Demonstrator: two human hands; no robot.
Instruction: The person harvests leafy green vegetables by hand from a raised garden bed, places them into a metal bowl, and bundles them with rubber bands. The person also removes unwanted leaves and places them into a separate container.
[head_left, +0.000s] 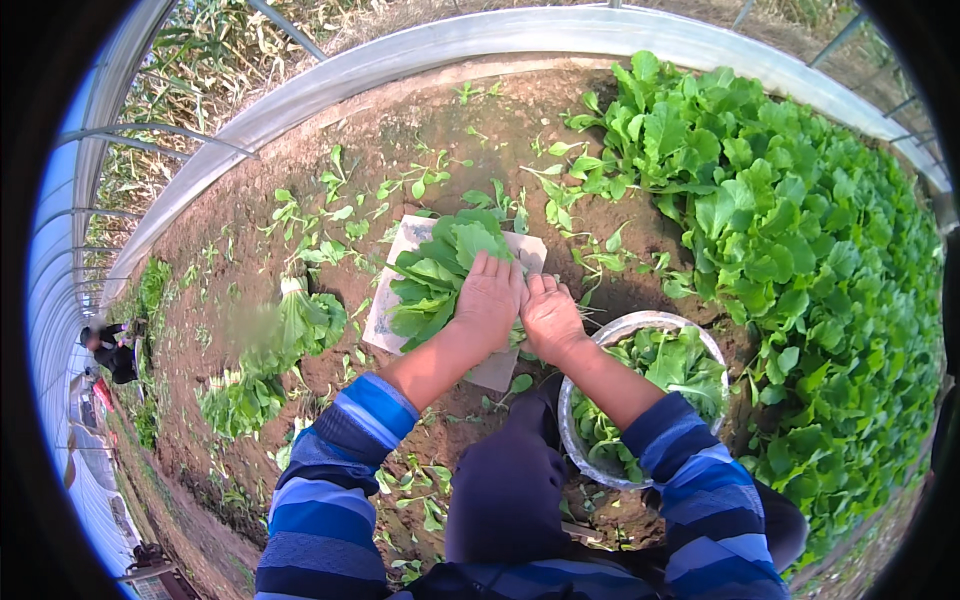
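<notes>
A bunch of leafy greens lies on a pale flat board on the soil in front of me. My left hand presses over the bunch near its stem end, fingers together and pointing away from me. Against it, my right hand has its fingers curled around the stems. Thin stem or root ends stick out just right of that hand. Both palms and the gripped part of the stems are hidden.
A round tub of loose greens stands by my right knee. Growing greens fill the right side. Tied bunches lie at left, among scattered leaves. Plastic sheeting edges the bed. Another person is at far left.
</notes>
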